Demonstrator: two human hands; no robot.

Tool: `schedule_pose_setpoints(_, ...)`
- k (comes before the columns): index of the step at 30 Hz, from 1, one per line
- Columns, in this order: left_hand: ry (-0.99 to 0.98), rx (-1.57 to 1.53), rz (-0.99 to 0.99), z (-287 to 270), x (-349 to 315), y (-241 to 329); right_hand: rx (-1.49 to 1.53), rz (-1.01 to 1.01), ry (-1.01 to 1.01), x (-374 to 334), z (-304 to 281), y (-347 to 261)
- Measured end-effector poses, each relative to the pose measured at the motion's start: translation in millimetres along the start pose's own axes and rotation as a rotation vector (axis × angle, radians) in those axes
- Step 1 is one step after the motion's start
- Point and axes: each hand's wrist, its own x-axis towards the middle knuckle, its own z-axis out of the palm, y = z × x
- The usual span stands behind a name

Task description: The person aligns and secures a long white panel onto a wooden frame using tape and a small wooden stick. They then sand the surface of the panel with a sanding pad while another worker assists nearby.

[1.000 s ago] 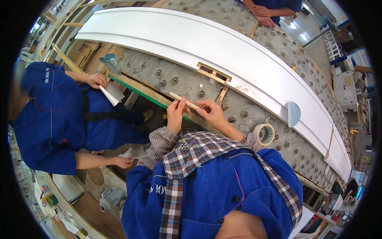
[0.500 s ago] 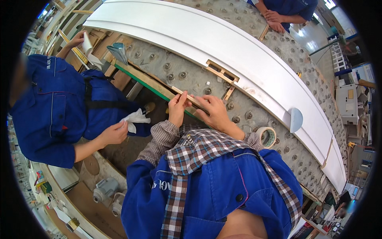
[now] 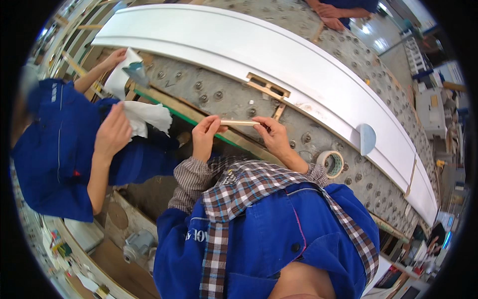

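Between my two hands I hold a short, thin, light-brown wooden strip point(image 3: 240, 122), level above the near edge of the table. My left hand point(image 3: 205, 135) pinches its left end and my right hand point(image 3: 275, 138) pinches the right end. Just beyond lies a long white panel point(image 3: 239, 45) with a door-like shape and stepped edges. A wooden piece with two slots point(image 3: 268, 86) sits against its near edge. A small wooden stick point(image 3: 279, 112) rests beside that piece. Right of my right hand stands a roll of masking tape point(image 3: 330, 164).
The table point(image 3: 211, 82) has rows of ball rollers and a green-edged board point(image 3: 169, 108) along its front. A blue-grey disc point(image 3: 368, 139) rests on the panel. At left, a co-worker point(image 3: 55, 149) holds a white cloth point(image 3: 147, 118). Another person's folded hands point(image 3: 328, 12) rest at the far edge.
My hands have drawn apart to the two ends of the wooden strip, which now lies level. The co-worker at left has lifted the white cloth.
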Motion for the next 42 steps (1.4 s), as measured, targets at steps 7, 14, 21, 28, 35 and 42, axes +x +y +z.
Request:
schedule_pose_setpoints(7,-0.338,0.417,-0.118,7.9,-15.3,-10.2,-0.025,0.032,0.016,-13.9,-23.2,0.5)
schedule_pose_setpoints(14,-0.265,0.67,-0.074,13.8,-19.6,-35.6,-0.292,0.047,0.007,-2.9,-28.2,-1.1)
schedule_pose_setpoints(21,-0.173,0.445,-0.094,2.0,-17.0,-53.7,-0.836,0.075,-0.081,52.3,-5.4,14.9)
schedule_pose_setpoints(28,-0.097,0.365,-0.104,1.3,-20.5,-57.5,-0.843,0.097,-0.076,36.7,-20.5,24.4)
schedule_pose_setpoints(35,-0.061,0.328,-0.171,2.6,-20.8,-52.6,-0.981,-0.016,0.709,-7.0,-186.3,12.2)
schedule_pose_setpoints(42,-0.085,0.319,-0.227,7.1,-12.3,-52.1,-1.3,0.296,0.438,-78.7,-271.9,68.3)
